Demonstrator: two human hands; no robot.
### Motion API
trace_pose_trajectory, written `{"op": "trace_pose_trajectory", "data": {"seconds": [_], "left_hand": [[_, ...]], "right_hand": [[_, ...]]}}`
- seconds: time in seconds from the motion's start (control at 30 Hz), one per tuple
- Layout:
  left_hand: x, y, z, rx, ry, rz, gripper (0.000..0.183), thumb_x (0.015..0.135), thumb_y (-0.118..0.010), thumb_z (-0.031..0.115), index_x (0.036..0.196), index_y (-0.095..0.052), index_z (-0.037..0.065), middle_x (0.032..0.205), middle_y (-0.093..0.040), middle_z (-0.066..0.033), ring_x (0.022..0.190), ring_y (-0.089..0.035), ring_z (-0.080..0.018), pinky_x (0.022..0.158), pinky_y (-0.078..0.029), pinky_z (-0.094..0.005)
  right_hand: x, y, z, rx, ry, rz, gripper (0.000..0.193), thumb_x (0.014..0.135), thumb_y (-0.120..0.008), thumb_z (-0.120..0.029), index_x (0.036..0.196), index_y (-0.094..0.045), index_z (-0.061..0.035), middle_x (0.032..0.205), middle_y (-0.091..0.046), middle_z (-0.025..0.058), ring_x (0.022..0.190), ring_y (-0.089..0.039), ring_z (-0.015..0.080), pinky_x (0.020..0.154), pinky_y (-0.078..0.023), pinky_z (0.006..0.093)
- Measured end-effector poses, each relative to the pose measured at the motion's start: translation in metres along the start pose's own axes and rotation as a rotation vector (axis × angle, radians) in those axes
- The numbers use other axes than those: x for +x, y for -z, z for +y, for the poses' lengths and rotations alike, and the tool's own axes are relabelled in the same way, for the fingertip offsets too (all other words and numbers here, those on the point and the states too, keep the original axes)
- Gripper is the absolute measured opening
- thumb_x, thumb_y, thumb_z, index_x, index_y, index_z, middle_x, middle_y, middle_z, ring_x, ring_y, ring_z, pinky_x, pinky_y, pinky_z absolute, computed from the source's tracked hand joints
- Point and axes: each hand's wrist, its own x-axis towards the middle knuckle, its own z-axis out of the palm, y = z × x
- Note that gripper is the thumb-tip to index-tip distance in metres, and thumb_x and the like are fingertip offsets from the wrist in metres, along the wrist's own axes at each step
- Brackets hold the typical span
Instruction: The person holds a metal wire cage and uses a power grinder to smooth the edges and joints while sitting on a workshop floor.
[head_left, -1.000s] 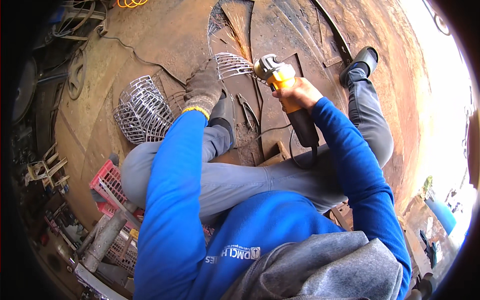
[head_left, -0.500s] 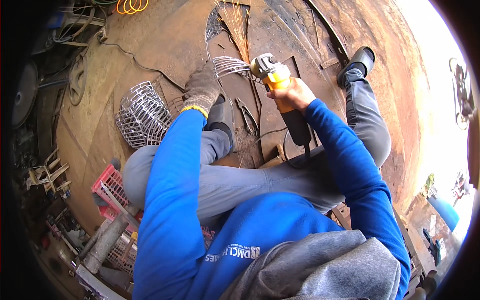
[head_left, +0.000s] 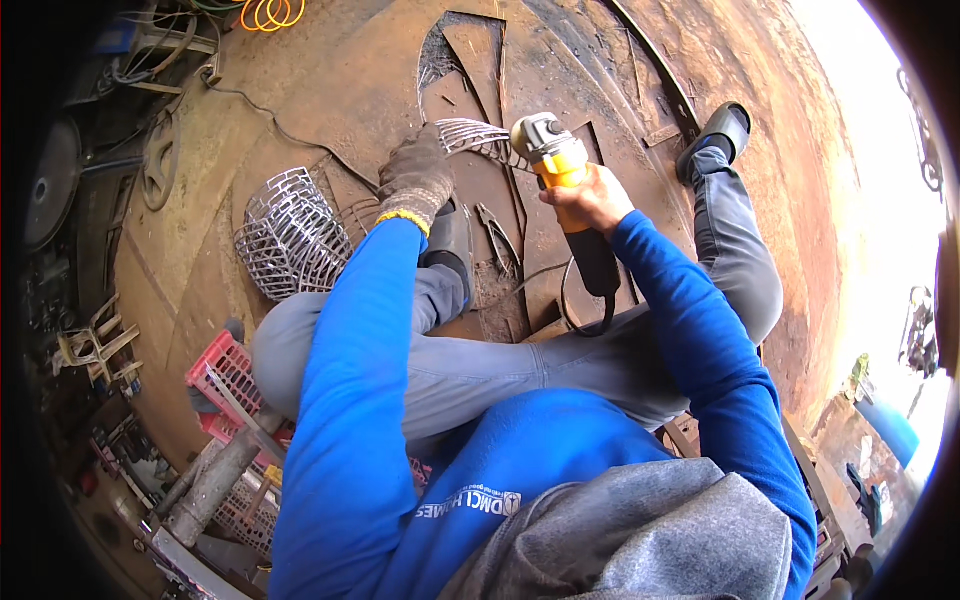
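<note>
My left hand (head_left: 414, 175), in a dark work glove with a yellow cuff, is closed on the near end of a curved metal grille piece (head_left: 474, 133) made of thin parallel bars. Bare, my right hand (head_left: 592, 199) wraps round the yellow and black body of an angle grinder (head_left: 562, 160). The grinder's head points away from me, its disc side close to the grille's right end; whether they touch I cannot tell. No sparks show now. Left of my gloved hand, several similar curved grilles (head_left: 292, 230) lie in a stack on the floor.
A pair of pliers (head_left: 497, 240) lies between my legs, near flat metal scraps (head_left: 474, 60). The grinder's cord (head_left: 580, 328) loops by my thigh. A pink plastic basket (head_left: 228, 372) stands at my left, and a black cable (head_left: 290, 135) crosses the floor.
The spray of sparks beyond the grinder has stopped. The grinder has shifted slightly right and away from the grille, while my gloved hand still holds the grille.
</note>
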Motion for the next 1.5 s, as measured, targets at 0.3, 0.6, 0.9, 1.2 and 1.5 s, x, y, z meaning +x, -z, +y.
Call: {"op": "trace_pose_trajectory", "data": {"seconds": [0.3, 0.6, 0.9, 1.2, 1.5], "left_hand": [[0.014, -0.017, -0.043, -0.315, -0.366, 0.191, 0.076, 0.088, -0.079, 0.037, 0.144, -0.049, -0.003, 0.133, -0.065, -0.0199, 0.126, -0.062, -0.0308, 0.108, -0.048, -0.0394], [0.05, -0.058, -0.069, -0.782, -0.232, 0.321, 0.065, 0.103, -0.062, 0.037, 0.152, -0.042, -0.001, 0.146, -0.056, -0.0224, 0.135, -0.054, -0.0321, 0.113, -0.043, -0.0388], [0.054, -0.039, -0.077, -0.606, 0.304, 0.161, 0.067, 0.103, -0.051, 0.054, 0.142, -0.054, 0.0, 0.133, -0.066, -0.0228, 0.121, -0.063, -0.0372, 0.101, -0.05, -0.0425], [0.053, -0.054, -0.077, -1.323, 0.545, -0.068, 0.051, 0.1, -0.062, 0.043, 0.126, -0.065, -0.001, 0.108, -0.073, -0.0173, 0.088, -0.069, -0.0312, 0.08, -0.059, -0.0431], [0.07, -0.067, -0.091, -1.114, 0.369, -0.035, 0.042, 0.101, -0.063, 0.038, 0.127, -0.066, 0.007, 0.099, -0.071, -0.0154, 0.069, -0.07, -0.0262, 0.06, -0.062, -0.0428]], "right_hand": [[-0.011, 0.027, -0.003, 0.262, -0.092, 0.199, 0.041, 0.078, -0.087, -0.024, 0.11, -0.069, -0.0052, 0.091, -0.068, 0.0026, 0.078, -0.065, 0.0142, 0.073, -0.056, 0.0331], [-0.027, 0.035, -0.015, 0.416, -0.007, 0.187, 0.038, 0.081, -0.085, -0.027, 0.108, -0.071, -0.0047, 0.095, -0.071, 0.0038, 0.082, -0.065, 0.0134, 0.079, -0.053, 0.0321], [-0.027, 0.038, -0.012, 0.435, 0.02, 0.202, 0.042, 0.081, -0.086, -0.029, 0.11, -0.07, -0.0027, 0.094, -0.071, 0.0042, 0.083, -0.065, 0.013, 0.079, -0.053, 0.0305], [-0.028, 0.037, -0.017, 0.425, 0.002, 0.2, 0.043, 0.083, -0.085, -0.03, 0.112, -0.068, -0.0027, 0.093, -0.069, 0.0045, 0.079, -0.066, 0.0142, 0.075, -0.055, 0.0311], [-0.025, 0.034, -0.012, 0.34, 0.009, 0.227, 0.046, 0.083, -0.084, -0.036, 0.11, -0.07, -0.0023, 0.093, -0.071, 0.0046, 0.082, -0.065, 0.0132, 0.078, -0.054, 0.0309]]}}
